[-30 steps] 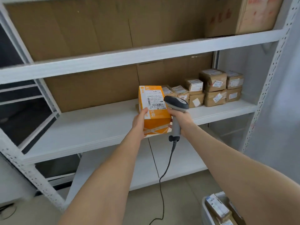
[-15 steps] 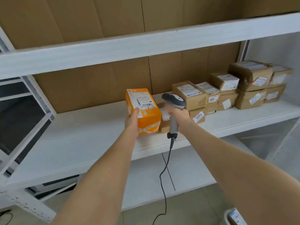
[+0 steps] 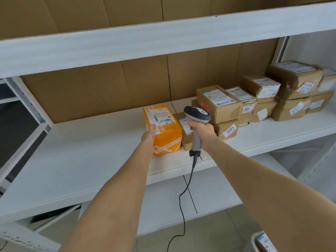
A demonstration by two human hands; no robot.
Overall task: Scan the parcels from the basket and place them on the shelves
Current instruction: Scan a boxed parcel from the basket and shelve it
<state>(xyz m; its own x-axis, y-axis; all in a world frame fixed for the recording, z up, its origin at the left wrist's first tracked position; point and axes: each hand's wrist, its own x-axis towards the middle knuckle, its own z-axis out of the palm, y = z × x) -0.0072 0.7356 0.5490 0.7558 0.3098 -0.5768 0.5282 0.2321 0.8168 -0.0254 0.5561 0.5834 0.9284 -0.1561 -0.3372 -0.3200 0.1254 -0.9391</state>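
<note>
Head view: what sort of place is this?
Probably a parcel storeroom or pickup point: white metal shelving, stacked brown parcels with shipping labels and number stickers, and a corded barcode scanner in the right hand.

On the shelf [image 3: 81, 146], a parcel [image 3: 164, 131] sits just left of a box [image 3: 184, 140]. Stacked boxes [image 3: 220, 104] lie further right. The scanner [image 3: 197, 114] is before the box.

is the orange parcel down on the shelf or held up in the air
Down, it seems: the orange parcel has its bottom edge on the shelf beside a brown parcel. The left hand grips its side.
</note>
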